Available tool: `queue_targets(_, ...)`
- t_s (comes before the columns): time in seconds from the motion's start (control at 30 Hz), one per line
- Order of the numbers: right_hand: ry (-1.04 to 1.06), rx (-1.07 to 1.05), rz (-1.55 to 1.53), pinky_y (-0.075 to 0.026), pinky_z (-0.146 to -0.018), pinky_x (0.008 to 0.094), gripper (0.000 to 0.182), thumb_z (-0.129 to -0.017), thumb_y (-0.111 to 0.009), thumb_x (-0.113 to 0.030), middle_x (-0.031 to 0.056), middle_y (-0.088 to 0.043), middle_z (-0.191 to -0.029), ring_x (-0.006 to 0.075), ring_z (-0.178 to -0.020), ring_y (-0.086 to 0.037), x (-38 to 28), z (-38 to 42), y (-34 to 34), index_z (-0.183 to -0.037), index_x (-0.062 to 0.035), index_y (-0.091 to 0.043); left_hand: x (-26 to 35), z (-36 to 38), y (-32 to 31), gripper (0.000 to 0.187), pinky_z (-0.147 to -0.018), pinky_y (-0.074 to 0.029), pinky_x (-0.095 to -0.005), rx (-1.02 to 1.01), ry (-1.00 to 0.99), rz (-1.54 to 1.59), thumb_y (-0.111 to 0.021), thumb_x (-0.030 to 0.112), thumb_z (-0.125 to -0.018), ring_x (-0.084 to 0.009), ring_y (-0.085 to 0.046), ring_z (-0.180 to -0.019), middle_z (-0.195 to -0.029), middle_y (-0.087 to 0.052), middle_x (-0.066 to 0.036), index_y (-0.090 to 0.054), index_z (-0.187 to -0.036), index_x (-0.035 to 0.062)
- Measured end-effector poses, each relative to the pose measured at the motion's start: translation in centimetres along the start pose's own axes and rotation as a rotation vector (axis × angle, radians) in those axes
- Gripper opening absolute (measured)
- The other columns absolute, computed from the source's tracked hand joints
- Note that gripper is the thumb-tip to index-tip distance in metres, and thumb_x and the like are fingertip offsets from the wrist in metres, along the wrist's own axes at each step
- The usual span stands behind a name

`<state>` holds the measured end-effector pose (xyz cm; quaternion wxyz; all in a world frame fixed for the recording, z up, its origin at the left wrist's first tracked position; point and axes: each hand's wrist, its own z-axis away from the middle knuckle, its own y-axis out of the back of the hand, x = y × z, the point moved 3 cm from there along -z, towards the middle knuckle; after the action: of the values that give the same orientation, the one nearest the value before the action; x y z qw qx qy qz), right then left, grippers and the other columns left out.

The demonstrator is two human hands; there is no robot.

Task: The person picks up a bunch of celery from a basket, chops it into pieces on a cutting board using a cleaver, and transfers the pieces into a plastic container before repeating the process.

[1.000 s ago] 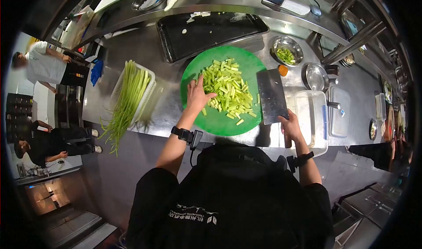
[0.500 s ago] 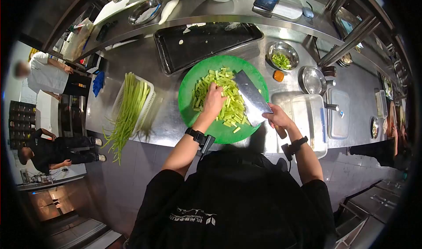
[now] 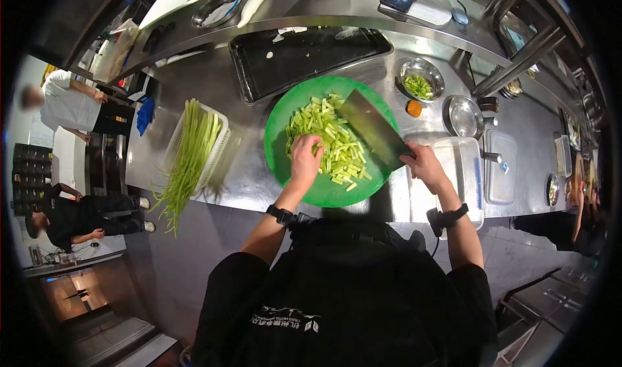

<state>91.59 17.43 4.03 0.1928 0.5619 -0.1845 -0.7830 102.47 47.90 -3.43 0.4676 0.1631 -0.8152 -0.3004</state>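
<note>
A heap of chopped green stalks [image 3: 337, 148], which look like celery, covers much of a round green cutting board [image 3: 280, 117]. My left hand [image 3: 306, 159] rests against the near left side of the heap, its fingers curled in; whether pieces are inside them is hidden. In my right hand [image 3: 424, 166] is a cleaver [image 3: 376, 132], gripped by its handle. The broad blade slants up and left over the board's right part, beside the heap, and looks slightly blurred.
Long uncut stalks [image 3: 194, 137] hang over the near edge of a white basket [image 3: 221, 140]. Behind the board lies a black tray [image 3: 304, 59]. Metal bowls [image 3: 465, 117] and a clear plastic container [image 3: 460, 153] stand right. Overhead runs a steel shelf [image 3: 291, 18]. Other people stand left and right.
My left hand has drawn back from the top of the heap to its near left side. The cleaver has turned, its face now darker, and my right hand has shifted slightly up and right.
</note>
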Motion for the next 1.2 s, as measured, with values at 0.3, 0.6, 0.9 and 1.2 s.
queue_targets(0.3, -0.029, 0.102, 0.028, -0.048, -0.049, 0.0370, 0.022, -0.093, -0.066, -0.010, 0.0172, -0.063, -0.064, 0.0222, -0.046, -0.061, -1.6, 3.5, -2.4, -0.108, 0.0049, -0.058, -2.7, 8.5, 4.9, 0.021, -0.080, -0.051, -0.0449, 0.108, 0.085, -0.179, -0.070, -0.005, -0.078, -0.0373, -0.062, -0.093, -0.101, -0.060, -0.015, -0.063, -0.096, 0.0031)
queue_targets(0.6, 0.314, -0.082, 0.411, -0.053, -0.066, 0.0506, 0.022, -0.092, -0.065, -0.011, 0.0234, -0.067, -0.075, 0.0436, -0.074, -0.066, -4.6, 4.9, -9.5, -0.112, -0.0029, -0.061, -3.2, 12.4, 3.8, 0.026, -0.080, -0.052, -0.0434, 0.091, 0.214, -0.091, -0.074, 0.003, -0.083, -0.0375, -0.063, -0.093, -0.104, -0.062, -0.016, -0.067, -0.108, 0.0031)
queue_targets(0.9, 0.454, -0.171, 0.580, -0.054, -0.059, 0.0495, 0.021, -0.091, -0.061, -0.006, 0.0235, -0.065, -0.072, 0.0411, -0.067, -0.067, -7.3, 6.3, -12.1, -0.109, 0.0036, -0.061, -3.1, 11.7, 4.0, 0.015, -0.082, -0.051, -0.0435, 0.088, 0.107, -0.079, -0.063, -0.003, -0.086, -0.0369, -0.061, -0.096, -0.098, -0.063, -0.016, -0.068, -0.100, 0.0011)
queue_targets(1.2, 0.378, -0.227, 0.589, -0.054, -0.059, 0.0500, 0.023, -0.094, -0.059, -0.008, 0.0249, -0.065, -0.071, 0.0420, -0.067, -0.067, -4.2, 5.4, -14.6, -0.112, 0.0049, -0.060, -2.8, 11.1, 4.2, 0.012, -0.081, -0.050, -0.0461, 0.068, 0.093, -0.058, -0.065, -0.003, -0.086, -0.0399, -0.060, -0.094, -0.099, -0.061, -0.018, -0.065, -0.098, 0.0004)
